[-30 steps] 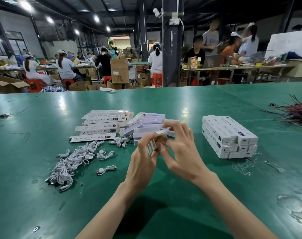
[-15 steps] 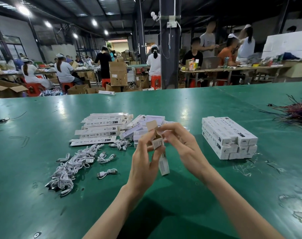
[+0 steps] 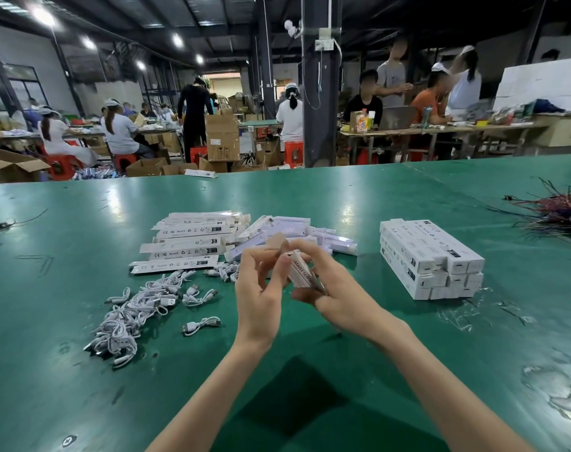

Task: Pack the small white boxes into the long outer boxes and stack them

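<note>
Closing 1 long outer box (image 3: 300, 271) above the table (image 3: 310, 197) centre
Right hand (image 3: 341, 290) grips its body; left hand (image 3: 261, 288) pinches the top end by the open flap (image 3: 276, 242). Best tuck the flap in square before adding it to the stack (image 3: 431, 256) at 3 o'clock.

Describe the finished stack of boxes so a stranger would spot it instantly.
Start at the green table, then look right of the right hand. The stack of boxes stands there alone. Unlike the loose boxes and flat sleeves scattered to its left, it is a squared, layered block.
</note>
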Demonstrator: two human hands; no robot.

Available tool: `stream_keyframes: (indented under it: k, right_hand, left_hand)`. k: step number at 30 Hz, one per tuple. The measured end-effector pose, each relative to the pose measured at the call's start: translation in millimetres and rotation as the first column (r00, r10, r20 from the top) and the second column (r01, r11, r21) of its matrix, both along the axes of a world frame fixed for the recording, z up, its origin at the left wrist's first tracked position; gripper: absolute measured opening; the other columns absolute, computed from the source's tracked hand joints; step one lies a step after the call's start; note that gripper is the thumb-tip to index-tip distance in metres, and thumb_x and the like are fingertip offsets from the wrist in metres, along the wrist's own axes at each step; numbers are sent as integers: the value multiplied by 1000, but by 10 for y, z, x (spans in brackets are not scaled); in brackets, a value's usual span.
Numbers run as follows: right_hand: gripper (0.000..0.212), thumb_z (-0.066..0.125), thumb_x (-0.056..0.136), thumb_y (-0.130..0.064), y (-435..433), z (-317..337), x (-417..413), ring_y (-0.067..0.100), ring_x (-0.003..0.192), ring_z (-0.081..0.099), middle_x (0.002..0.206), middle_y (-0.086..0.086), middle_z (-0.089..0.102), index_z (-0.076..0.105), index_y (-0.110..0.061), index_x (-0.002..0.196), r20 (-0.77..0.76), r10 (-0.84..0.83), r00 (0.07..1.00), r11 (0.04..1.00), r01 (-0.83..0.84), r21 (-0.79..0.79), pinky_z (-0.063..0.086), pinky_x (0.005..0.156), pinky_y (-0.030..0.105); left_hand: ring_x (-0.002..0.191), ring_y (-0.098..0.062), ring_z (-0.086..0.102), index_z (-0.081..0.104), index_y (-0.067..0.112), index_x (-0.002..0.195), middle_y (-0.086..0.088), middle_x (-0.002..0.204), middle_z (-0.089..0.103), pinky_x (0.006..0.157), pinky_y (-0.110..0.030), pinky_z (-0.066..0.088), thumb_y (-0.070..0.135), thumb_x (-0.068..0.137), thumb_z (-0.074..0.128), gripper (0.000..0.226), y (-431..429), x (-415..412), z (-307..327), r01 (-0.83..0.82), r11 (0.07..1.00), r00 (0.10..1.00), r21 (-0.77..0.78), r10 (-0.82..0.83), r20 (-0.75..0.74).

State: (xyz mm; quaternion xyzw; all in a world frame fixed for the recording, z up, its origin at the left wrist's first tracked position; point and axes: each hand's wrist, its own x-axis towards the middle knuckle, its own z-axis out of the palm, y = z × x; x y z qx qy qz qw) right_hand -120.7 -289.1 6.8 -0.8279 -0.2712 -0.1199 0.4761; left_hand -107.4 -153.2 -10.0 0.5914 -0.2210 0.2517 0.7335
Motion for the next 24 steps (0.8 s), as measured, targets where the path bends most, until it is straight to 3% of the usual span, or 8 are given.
stream_keyframes:
  k: [3,6,8,10,12,15,19,24]
  right_hand:
    - [79,49,73,18,-37,-5,-18,2,89,54,115,-19,51,43,-48,117,-15,1,1000,997,0,76,51,78,23]
    - [67,48,66,10,-69,-16,-14,9,73,48,106,-6,57,42,-43,107,9,-46,999,999,46,-6,45,65,28]
    - [61,48,62,5,-58,-10,-26,14,64,42,96,3,58,39,-43,99,27,-39,999,999,39,-31,38,56,27]
    - [54,47,61,0,-48,-12,-34,18,57,37,80,1,57,37,-42,94,37,-31,999,999,32,-19,33,49,25]
    - [48,48,62,-3,-51,-19,-36,11,53,33,67,-9,49,37,-39,94,44,-51,998,999,51,-18,31,48,21]
    - [47,47,65,-5,-67,-22,-36,9,52,32,64,-14,47,36,-39,95,36,-73,997,997,74,-31,32,49,22]
    - [48,47,68,-8,-76,-21,-29,10,56,36,74,-8,54,29,-41,99,54,-109,993,989,114,-95,32,53,26]
    - [47,46,69,-8,-75,-70,-3,11,59,38,76,-3,52,23,-32,103,54,-150,987,979,155,-130,29,55,26]
  left_hand:
    - [86,-15,63,52,21,93,6,84,65,86,-43,54,37,87,58,19,12,18,-1,59,994,995,-90,-67,-80]
    - [85,-21,65,48,18,104,-3,84,69,85,-40,55,17,90,61,20,48,61,10,120,989,981,-90,-132,-139]
    - [77,-15,65,50,18,105,1,78,71,79,-35,53,2,90,60,24,58,86,6,152,986,969,-69,-163,-186]
    - [72,-11,63,56,16,101,4,74,70,76,-33,52,-7,90,56,26,52,102,-3,171,985,958,-38,-175,-227]
    - [72,-11,64,60,13,98,3,75,70,71,-30,55,-9,89,56,24,39,89,-1,191,982,952,-15,-189,-239]
    - [74,-14,65,61,10,96,2,76,70,67,-27,55,-1,86,64,16,45,66,-3,220,975,949,-40,-223,-224]
    - [79,-22,66,62,11,93,-8,81,70,67,-34,55,22,86,63,12,54,13,19,290,950,929,-112,-308,-205]
    - [75,-16,68,65,10,80,-5,76,71,64,-30,59,17,75,70,10,25,-14,28,205,976,956,-67,-214,-200]
